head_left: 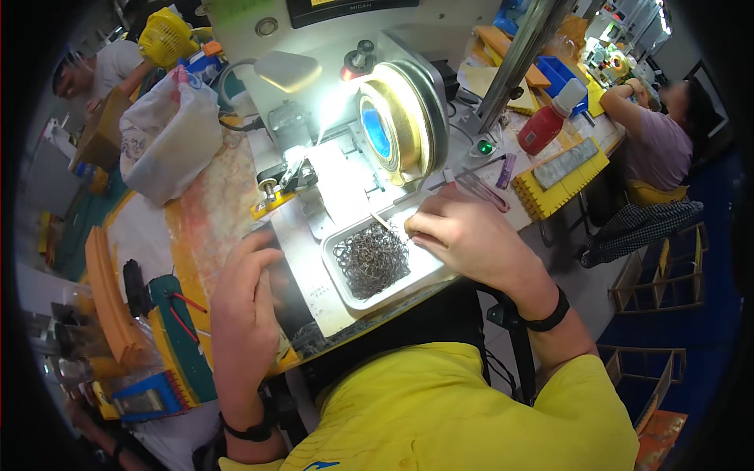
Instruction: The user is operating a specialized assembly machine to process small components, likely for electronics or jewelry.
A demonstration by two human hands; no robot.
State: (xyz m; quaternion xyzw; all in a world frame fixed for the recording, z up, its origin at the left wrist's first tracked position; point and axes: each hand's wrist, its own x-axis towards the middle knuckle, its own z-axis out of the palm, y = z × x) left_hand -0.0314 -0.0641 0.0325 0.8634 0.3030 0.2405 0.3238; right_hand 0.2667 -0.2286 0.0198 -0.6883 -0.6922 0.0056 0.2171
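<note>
A white tray [351,299] full of dark, tangled, thin wire-like pieces [371,263] stands at the table's front edge. My right hand [467,235] is over the tray's right rim, its fingertips pinched together; what is between them is too small to make out. To the left of the tray, my left hand [250,302] hovers or rests near the table edge, fingers loosely bent and apart, with nothing visible in it. Behind the tray is a machine with a round gold-rimmed wheel [400,125] with a blue centre. Bright lamp glare washes out its work area.
A red bottle [542,129] with a white cap and a yellow block [561,178] with a grey top stand to the right. Tweezers [483,191] lie nearer. On the left are a white cloth bag [171,137] and an orange strip [110,294]. Two other people sit farther off.
</note>
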